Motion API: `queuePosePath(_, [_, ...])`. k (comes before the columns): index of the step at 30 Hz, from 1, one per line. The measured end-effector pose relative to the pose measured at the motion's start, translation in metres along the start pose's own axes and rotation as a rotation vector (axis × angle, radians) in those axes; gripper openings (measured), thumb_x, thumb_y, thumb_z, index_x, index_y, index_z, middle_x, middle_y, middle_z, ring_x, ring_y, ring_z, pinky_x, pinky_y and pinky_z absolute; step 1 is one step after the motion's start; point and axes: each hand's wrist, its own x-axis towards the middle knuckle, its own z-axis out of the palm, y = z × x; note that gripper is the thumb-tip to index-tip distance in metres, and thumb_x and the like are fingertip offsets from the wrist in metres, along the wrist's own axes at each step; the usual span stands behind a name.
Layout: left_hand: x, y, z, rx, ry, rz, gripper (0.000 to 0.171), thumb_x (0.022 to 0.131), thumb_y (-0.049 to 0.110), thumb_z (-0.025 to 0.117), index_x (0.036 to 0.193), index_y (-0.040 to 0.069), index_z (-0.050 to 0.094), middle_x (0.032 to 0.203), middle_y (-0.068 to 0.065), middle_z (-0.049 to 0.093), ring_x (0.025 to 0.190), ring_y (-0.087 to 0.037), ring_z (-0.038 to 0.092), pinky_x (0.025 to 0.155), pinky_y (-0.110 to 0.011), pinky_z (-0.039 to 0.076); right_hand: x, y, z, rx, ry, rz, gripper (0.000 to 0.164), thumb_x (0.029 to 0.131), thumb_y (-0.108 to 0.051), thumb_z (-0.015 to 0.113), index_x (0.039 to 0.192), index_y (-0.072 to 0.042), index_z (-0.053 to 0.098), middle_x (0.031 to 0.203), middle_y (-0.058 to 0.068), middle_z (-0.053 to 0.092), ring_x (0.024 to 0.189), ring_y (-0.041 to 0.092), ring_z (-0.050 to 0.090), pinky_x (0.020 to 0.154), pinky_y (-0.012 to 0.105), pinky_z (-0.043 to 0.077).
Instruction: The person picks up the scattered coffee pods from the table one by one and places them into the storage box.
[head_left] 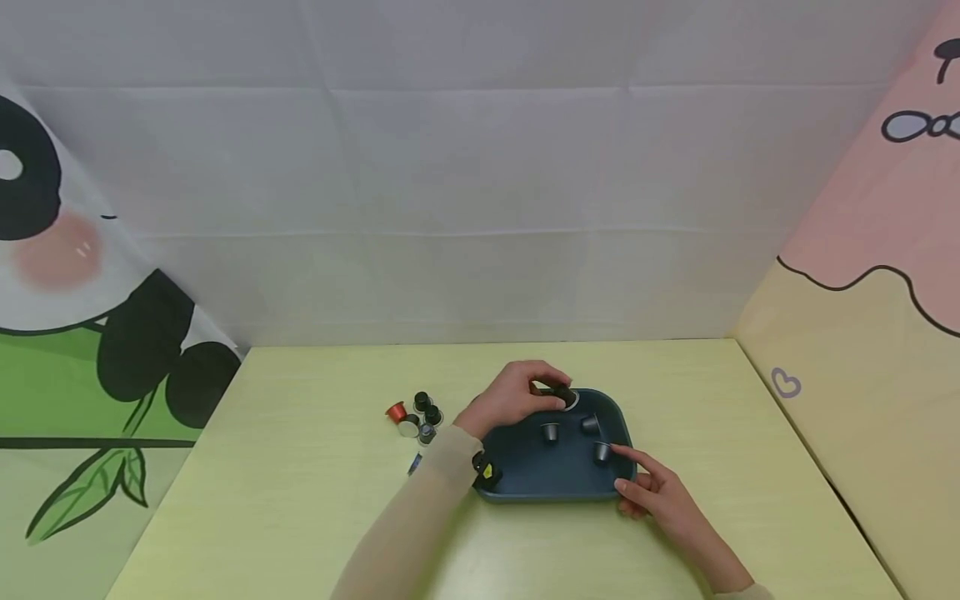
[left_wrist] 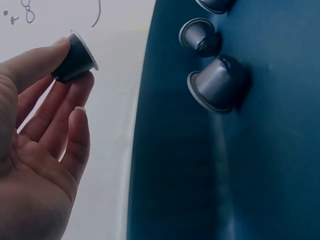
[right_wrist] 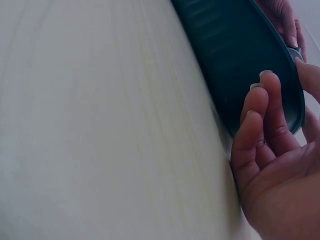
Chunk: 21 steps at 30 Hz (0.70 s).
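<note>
Backdrop (head_left: 480, 167): greyish white under soft, diffuse light whose source cannot be told; its creases show faintly.
Table (head_left: 300, 517): pale yellow and fairly bright in the head view; greyer and dimmer in the right wrist view, where the grain looks smeared.
Sleeve (head_left: 408, 517): a faint, soft-edged shadow lies on the table to its right.
Tray (head_left: 540, 483): dark, with dull streaks of reflected light in the left wrist view.
Silver capsules (left_wrist: 212, 85): muted highlights, blurry dark shadows beside them; small and short of detail in the head view.
Wrist views: cool, bluish cast.
</note>
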Motion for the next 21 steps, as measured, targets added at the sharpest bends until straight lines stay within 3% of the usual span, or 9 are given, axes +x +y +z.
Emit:
queuePosePath(13, [0.004,-0.016,0.017,-0.084,-0.041,-0.124,0.027,0.089,0.016,0.077,0.116,0.017,0.073,0.110,0.005,0.070,0.097,-0.006,0.066,0.080,-0.027,0.052,0.002,-0.001,0.001,0.001,-0.006,-0.004,0.055,0.098,-0.008,0.063,0.145,0.005,0.039,0.072,0.006,0.064,0.062,0.013,0.062,0.060,0.028,0.054])
queuePosePath(21, [0.008,-0.023,0.025,-0.098,-0.071,-0.144,0.028,0.090,0.015,0.076,0.117,0.017,0.072,0.108,0.006,0.071,0.096,-0.005,0.067,0.084,-0.026,0.052,0.000,-0.003,0.002,-0.001,0.005,0.005,0.056,0.098,-0.009,0.064,0.146,0.005,0.038,0.073,0.006,0.065,0.062,0.014,0.063,0.060,0.029,0.054])
